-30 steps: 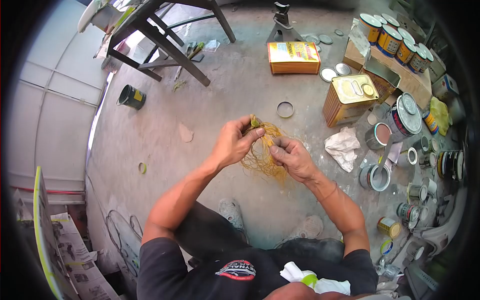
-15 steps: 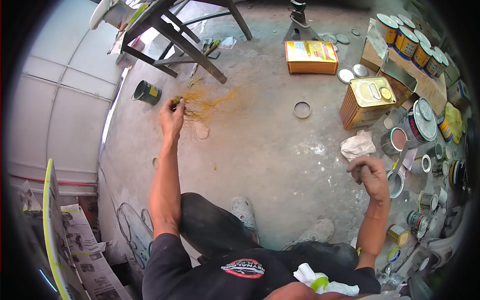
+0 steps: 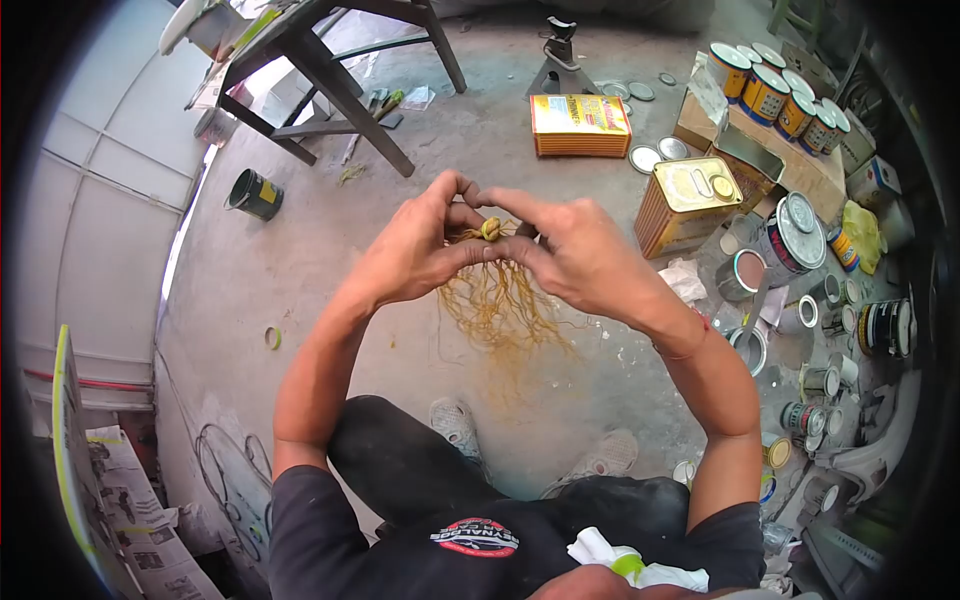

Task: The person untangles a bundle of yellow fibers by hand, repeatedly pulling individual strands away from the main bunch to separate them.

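A bundle of yellow-brown strings (image 3: 497, 300) hangs loose and frayed in front of me, above the floor. At its top is a thick knot (image 3: 491, 229). My left hand (image 3: 412, 243) pinches the bundle from the left side of the knot, thumb below and fingers above. From the right, my right hand (image 3: 582, 250) closes on it the same way, with its thumb almost meeting the left one under the knot. Fingertips partly hide where the strings are gripped.
A dark bucket (image 3: 256, 194) stands at the left near a wooden stool (image 3: 345, 85). On the right are a yellow thinner can (image 3: 580, 125), a square metal tin (image 3: 688, 205), a large paint can (image 3: 795, 235) and several smaller cans. A hose (image 3: 225, 470) lies at lower left.
My left hand has brought the string bundle from the left to the middle, nearer my body. My right hand has come across from the right and now grips it too. The view has shifted slightly.
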Motion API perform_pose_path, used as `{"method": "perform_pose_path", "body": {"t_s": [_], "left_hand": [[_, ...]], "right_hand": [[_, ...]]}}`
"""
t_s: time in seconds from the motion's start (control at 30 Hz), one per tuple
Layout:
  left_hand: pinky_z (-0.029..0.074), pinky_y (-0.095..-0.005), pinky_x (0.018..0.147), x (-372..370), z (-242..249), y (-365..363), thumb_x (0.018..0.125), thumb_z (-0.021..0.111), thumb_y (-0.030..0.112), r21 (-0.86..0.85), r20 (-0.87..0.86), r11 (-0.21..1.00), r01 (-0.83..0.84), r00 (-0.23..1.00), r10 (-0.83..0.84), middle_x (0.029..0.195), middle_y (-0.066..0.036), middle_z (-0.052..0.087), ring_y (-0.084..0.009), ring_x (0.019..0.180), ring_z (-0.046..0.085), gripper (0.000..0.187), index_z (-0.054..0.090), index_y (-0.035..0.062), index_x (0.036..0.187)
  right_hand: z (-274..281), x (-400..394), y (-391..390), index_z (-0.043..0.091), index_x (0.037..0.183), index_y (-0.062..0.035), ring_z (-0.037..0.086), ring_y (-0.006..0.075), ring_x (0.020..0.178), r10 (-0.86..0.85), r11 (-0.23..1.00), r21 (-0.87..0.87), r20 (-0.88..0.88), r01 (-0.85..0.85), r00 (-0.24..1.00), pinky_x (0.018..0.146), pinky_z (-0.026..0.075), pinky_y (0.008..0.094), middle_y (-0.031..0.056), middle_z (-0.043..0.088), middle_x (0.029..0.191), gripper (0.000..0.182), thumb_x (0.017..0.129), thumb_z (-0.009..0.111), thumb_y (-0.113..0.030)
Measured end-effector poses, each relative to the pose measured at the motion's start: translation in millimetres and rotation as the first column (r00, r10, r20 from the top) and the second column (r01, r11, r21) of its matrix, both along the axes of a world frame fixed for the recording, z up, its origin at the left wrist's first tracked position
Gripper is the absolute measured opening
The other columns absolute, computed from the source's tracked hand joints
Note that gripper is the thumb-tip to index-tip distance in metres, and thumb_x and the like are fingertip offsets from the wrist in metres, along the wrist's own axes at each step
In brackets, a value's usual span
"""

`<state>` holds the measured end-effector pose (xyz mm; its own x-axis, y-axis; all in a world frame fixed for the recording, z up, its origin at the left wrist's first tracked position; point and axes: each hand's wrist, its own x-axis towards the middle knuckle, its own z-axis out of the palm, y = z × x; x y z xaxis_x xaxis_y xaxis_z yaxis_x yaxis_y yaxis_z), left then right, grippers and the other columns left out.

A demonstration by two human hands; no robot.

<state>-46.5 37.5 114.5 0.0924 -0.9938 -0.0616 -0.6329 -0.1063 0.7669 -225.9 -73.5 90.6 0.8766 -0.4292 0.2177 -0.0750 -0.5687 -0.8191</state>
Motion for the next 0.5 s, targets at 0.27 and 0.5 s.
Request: {"method": "perform_pose_path", "body": {"t_s": [0.27, 0.5], "left_hand": [[0.051, -0.0288, 0.072, 8.5, -34.2, 6.3, 0.077, 0.078, 0.002, -0.159, -0.402, 0.986, -0.046, 0.915, -0.022, 0.086, -0.008, 0.066, -0.0134, 0.084, 0.061, 0.063, 0.038, -0.0003, 0.125], [0.045, -0.0284, 0.067, 45.2, -144.3, 47.5, 0.093, 0.065, 0.027, 0.123, -0.675, 0.872, 0.473, 0.684, -0.275, 0.092, -0.003, 0.068, -0.0095, 0.081, 0.057, 0.026, 0.064, 0.0025, 0.102]], "right_hand": [[34.3, 19.8, 23.7, 0.061, 0.094, -0.0002, 0.064, 0.0396, 0.069, 0.062, 0.969, -0.237, -0.053, -0.073, 0.997, 0.063, 0.048, 0.0458, 0.0209, 0.064, 0.071, 0.026, 0.086, 0.068, -0.024], [74.6, 25.9, 5.6, 0.063, 0.086, -0.0033, 0.052, 0.0051, 0.061, -0.385, 0.92, 0.068, 0.334, 0.385, 0.86, 0.052, 0.04, 0.0243, -0.0026, 0.062, 0.071, 0.02, 0.095, 0.064, -0.021]]}}
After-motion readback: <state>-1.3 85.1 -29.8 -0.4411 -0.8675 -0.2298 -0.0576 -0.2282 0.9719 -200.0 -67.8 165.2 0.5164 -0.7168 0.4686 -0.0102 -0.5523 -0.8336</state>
